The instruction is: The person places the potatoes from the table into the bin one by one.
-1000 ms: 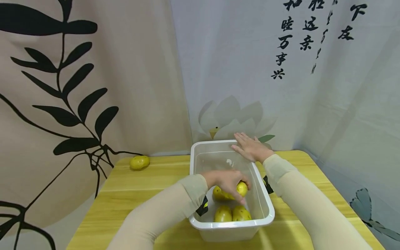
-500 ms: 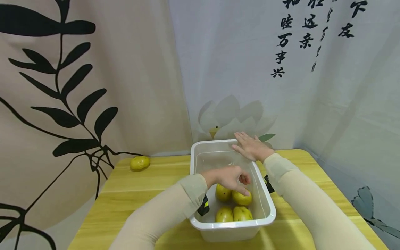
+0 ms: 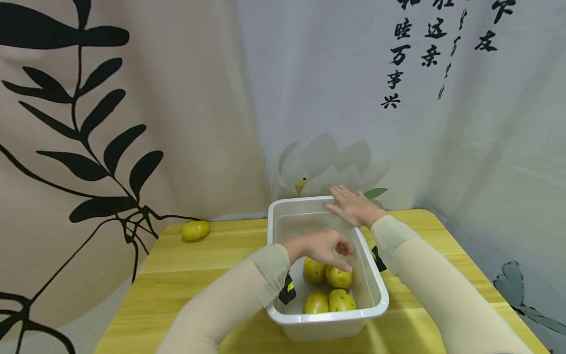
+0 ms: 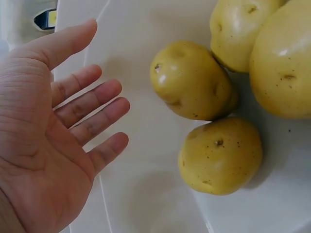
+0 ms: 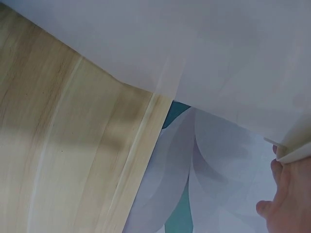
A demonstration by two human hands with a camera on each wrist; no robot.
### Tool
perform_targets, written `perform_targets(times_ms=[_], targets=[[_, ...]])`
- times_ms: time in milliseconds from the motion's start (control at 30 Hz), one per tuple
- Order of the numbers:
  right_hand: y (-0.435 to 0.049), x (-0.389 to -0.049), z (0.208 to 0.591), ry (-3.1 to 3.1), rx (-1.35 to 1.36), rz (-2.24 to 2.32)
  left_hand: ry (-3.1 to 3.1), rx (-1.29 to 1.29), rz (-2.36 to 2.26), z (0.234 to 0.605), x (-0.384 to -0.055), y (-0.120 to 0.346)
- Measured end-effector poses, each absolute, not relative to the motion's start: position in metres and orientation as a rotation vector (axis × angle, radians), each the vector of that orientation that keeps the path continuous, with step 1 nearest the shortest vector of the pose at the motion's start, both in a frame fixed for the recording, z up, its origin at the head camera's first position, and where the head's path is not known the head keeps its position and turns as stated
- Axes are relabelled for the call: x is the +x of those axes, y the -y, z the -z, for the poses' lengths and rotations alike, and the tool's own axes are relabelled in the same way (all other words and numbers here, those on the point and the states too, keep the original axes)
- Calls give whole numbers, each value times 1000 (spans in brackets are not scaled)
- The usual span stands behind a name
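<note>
Inside a white plastic bin (image 3: 329,318) lie several yellow potatoes (image 3: 316,302), grouped at its near end. My left hand (image 3: 325,248) is over the bin, holding nothing. In the left wrist view the left palm (image 4: 43,141) faces up with its fingers loosely extended, apart from the potatoes (image 4: 221,155). My right hand (image 3: 355,209) rests on the bin's far right corner, fingers mostly straight across the rim. The right wrist view catches that hand (image 5: 291,199) at the rim, partly cut off by the frame edge.
One more potato (image 3: 195,230) sits on the far left of the yellow wood-grain table (image 3: 199,280). Behind the table hangs a printed curtain (image 3: 212,123) with leaves, a lotus and writing. Black wrist devices (image 3: 287,290) show beside the bin walls.
The left hand has let go of a potato, which now lies in the bin with the others, and its fingers have loosened. The right hand stays on the rim.
</note>
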State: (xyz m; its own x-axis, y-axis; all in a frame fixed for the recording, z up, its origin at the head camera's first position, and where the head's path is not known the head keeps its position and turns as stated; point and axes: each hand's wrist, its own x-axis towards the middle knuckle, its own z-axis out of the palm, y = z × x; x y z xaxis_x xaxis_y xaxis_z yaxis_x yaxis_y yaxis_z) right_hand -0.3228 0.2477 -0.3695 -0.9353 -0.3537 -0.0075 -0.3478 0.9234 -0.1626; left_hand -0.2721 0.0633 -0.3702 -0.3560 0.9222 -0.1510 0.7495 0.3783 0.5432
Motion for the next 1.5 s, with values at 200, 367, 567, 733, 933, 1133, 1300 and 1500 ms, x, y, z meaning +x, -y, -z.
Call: perform_targets(times_ms=[200, 367, 567, 733, 933, 1133, 1300, 1500], targets=[[-245, -323, 365, -3049, -539, 254, -2207, 1454, -545, 363, -275, -62], [-247, -322, 362, -3041, -546, 249, -2203, 1470, -520, 356, -276, -63], [-243, -320, 365, -3023, -572, 262, -2193, 1455, -483, 343, -270, -55], [-242, -320, 367, -3028, -568, 280, -2185, 1418, -481, 326, -264, -43], [-243, -320, 369, -3014, -550, 244, -2230, 1413, -470, 311, -259, -23], [-243, -322, 368, -3029, -545, 215, -2370, 1358, -514, 293, -261, 12], [-244, -322, 369, -3021, -544, 208, -2501, 1312, -594, 285, -268, 49], [-243, -320, 366, -3009, -536, 225, -2617, 1148, -706, 287, -286, 102]])
